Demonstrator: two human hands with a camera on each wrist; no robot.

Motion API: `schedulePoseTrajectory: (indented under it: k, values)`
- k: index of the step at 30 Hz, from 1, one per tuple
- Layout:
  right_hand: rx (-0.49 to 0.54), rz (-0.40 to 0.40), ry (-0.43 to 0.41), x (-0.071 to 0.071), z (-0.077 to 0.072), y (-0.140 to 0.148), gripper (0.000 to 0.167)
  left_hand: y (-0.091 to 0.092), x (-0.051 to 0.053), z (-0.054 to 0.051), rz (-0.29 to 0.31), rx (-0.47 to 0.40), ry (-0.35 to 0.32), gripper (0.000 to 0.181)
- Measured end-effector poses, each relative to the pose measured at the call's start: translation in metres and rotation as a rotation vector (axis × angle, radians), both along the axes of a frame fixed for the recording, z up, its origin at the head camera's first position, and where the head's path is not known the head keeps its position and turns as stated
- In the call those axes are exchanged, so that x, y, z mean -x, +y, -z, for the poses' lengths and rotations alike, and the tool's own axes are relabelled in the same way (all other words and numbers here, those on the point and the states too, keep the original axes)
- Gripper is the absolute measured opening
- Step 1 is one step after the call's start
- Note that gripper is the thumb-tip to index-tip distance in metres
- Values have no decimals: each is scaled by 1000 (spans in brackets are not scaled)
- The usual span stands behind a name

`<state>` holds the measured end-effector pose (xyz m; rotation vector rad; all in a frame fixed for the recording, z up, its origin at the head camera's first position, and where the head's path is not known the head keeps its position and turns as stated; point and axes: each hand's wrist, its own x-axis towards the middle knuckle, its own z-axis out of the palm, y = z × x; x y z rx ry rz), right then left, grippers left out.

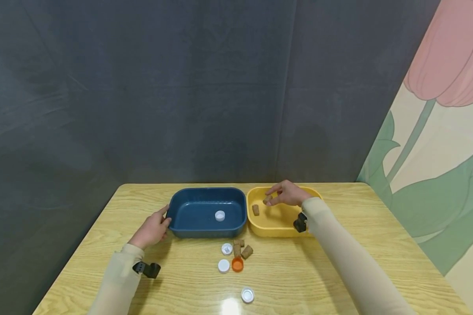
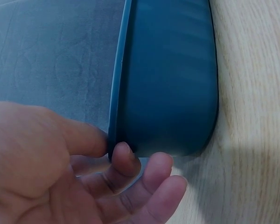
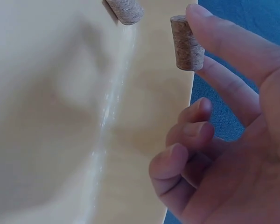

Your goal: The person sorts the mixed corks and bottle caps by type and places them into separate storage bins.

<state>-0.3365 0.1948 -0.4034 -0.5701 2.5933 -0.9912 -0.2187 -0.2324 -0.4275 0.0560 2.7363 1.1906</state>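
While the left hand [image 1: 151, 229] pinches the blue tub [image 1: 206, 233] at its nine o'clock rim, likely to steady it, the right hand [image 1: 288, 193] holds a cork [image 1: 267, 199] between thumb and forefinger, remaining fingers loosely curled, over the yellow tub [image 1: 277, 232] toward ten o'clock.

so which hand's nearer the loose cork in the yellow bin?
Right. Right hand holds another cork over the yellow bin, near the loose cork; left hand is farther, at the left end of the blue bin.
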Motion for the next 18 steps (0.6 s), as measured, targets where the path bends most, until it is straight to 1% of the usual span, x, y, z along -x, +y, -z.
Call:
schedulePoseTrajectory:
  k: [6,8,10,18]
  values:
    - [-9,3,-9,0,1,-1,46,0,-1,1,-2,12,4,56]
    - [-17,1,1,-1,2,0,47,0,-1,1,-1,14,4,56]
    - [-16,14,0,0,2,0,47,0,0,1,1,14,4,56]
    - [-31,29,3,-3,1,2,46,0,0,-1,6,12,8,56]
